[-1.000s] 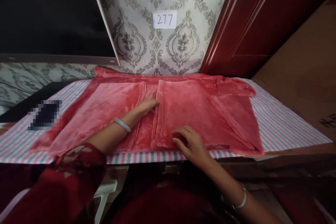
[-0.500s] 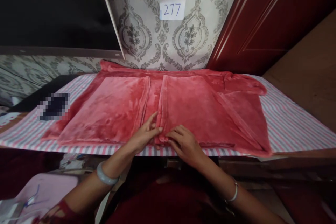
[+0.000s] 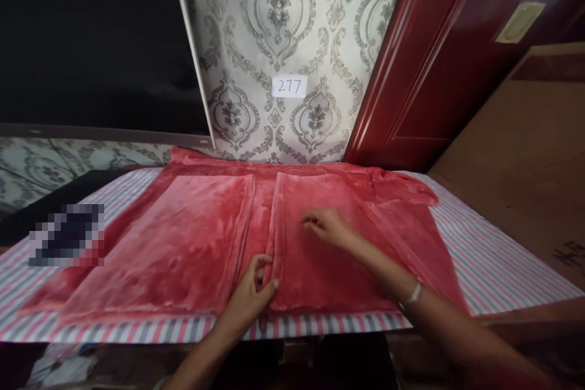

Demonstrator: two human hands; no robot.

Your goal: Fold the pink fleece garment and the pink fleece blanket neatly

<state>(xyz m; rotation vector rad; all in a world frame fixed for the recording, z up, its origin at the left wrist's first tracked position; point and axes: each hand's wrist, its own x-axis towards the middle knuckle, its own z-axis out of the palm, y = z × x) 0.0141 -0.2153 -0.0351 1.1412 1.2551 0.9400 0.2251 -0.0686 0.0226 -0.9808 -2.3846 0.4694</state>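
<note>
A pink-red fleece garment lies spread flat on a striped cloth, both side panels folded inward so their edges nearly meet down the middle. My left hand pinches the inner edge of the right panel close to the near hem, thumb and fingers closed on the fabric. My right hand rests flat on the right panel farther back, fingers spread and pointing left.
A patterned wall with a paper label "277" stands behind. A dark screen fills the upper left and a red door the right. A blurred dark object lies on the cloth at the left.
The view tilted up. My right hand moved from the near hem farther back onto the right panel. My left hand stayed near the hem and closed on the panel's edge.
</note>
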